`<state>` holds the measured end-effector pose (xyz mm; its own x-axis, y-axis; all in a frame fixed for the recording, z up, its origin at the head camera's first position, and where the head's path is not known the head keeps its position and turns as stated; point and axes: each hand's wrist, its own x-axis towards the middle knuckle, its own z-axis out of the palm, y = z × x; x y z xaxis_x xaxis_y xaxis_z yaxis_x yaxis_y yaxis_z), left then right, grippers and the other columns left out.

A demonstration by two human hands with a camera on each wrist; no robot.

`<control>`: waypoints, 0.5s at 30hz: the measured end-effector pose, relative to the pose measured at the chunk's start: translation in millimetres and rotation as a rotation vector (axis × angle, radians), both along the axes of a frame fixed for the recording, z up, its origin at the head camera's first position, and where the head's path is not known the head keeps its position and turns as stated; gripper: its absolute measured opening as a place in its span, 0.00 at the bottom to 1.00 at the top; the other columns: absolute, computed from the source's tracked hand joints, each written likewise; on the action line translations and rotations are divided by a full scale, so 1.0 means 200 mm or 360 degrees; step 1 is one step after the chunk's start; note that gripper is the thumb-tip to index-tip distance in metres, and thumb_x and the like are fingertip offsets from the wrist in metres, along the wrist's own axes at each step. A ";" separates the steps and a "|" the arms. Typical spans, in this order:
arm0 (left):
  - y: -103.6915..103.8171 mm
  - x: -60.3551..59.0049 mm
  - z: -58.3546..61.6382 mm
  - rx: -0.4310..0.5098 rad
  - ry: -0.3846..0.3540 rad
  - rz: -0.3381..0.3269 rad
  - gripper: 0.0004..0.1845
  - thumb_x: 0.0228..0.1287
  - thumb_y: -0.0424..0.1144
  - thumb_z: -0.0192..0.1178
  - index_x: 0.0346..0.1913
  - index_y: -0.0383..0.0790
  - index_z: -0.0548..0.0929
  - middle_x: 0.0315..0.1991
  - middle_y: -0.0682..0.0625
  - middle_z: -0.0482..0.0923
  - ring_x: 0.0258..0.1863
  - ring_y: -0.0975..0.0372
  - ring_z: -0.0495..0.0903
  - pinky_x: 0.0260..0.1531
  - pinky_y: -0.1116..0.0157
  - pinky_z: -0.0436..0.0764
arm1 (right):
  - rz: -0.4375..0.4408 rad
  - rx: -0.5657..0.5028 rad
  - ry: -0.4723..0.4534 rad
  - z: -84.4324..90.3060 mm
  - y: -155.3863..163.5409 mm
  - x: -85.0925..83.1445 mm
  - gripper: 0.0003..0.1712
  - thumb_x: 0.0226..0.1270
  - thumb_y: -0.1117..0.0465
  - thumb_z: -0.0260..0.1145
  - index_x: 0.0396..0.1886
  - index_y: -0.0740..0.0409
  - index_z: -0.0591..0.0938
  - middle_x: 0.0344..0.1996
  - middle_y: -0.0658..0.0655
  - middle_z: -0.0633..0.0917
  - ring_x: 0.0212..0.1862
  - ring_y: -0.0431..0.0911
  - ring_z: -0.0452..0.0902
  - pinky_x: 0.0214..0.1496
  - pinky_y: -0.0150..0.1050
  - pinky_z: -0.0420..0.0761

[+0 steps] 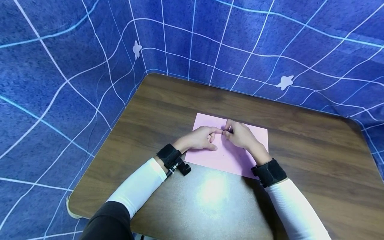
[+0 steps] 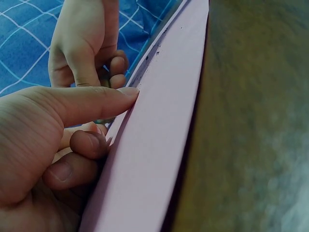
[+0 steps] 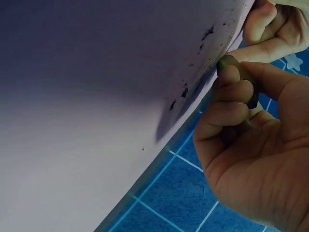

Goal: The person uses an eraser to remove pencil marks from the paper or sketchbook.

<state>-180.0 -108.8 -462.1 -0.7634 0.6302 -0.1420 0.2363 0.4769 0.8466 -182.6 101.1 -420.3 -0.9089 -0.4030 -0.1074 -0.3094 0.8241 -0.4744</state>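
Pink paper [image 1: 231, 156] flat on brown table [image 1: 315, 160], left hand [image 1: 201, 138] pointing one finger onto it, right hand [image 1: 240, 135] at 3 o'clock of it, pinching a small dark thing [image 3: 239, 72].

A brown wood-grain table [image 1: 315, 160] with rounded corners fills the middle of the head view. A bright patch of reflected light lies on its near portion. A blue cloth [image 1: 60, 83] printed with a white and light-blue grid stands behind the table and along its left and right sides. Two white star-shaped marks appear on the cloth: one [image 1: 137, 49] above the table's far left corner, one [image 1: 284, 82] above its far right edge
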 end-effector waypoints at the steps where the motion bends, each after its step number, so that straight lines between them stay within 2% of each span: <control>1: 0.00 0.00 0.00 -0.0001 0.0001 0.0000 0.39 0.57 0.34 0.75 0.73 0.41 0.72 0.31 0.55 0.71 0.25 0.68 0.67 0.42 0.70 0.70 | -0.0002 0.0002 0.0004 0.00 0.00 0.00 0.05 0.72 0.59 0.65 0.42 0.54 0.80 0.25 0.51 0.86 0.28 0.46 0.77 0.33 0.41 0.71; 8: 0.02 0.00 0.00 -0.0006 -0.0020 0.0002 0.39 0.57 0.35 0.75 0.72 0.41 0.73 0.30 0.54 0.71 0.25 0.67 0.67 0.43 0.70 0.70 | 0.0004 0.0032 0.0036 -0.02 0.02 0.03 0.03 0.72 0.59 0.65 0.39 0.52 0.79 0.25 0.51 0.82 0.28 0.46 0.74 0.31 0.40 0.69; 15: 0.01 0.01 0.01 -0.0017 -0.0035 0.0031 0.40 0.56 0.34 0.76 0.73 0.42 0.74 0.28 0.54 0.71 0.25 0.66 0.67 0.35 0.70 0.69 | 0.0030 0.0000 0.0036 -0.02 0.04 0.09 0.03 0.71 0.59 0.66 0.38 0.52 0.80 0.21 0.49 0.78 0.23 0.45 0.70 0.27 0.39 0.67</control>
<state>-178.9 -106.4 -459.7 -0.7719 0.6137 -0.1657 0.2083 0.4905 0.8462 -163.8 108.9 -424.5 -0.9033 -0.4201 -0.0867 -0.3357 0.8181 -0.4670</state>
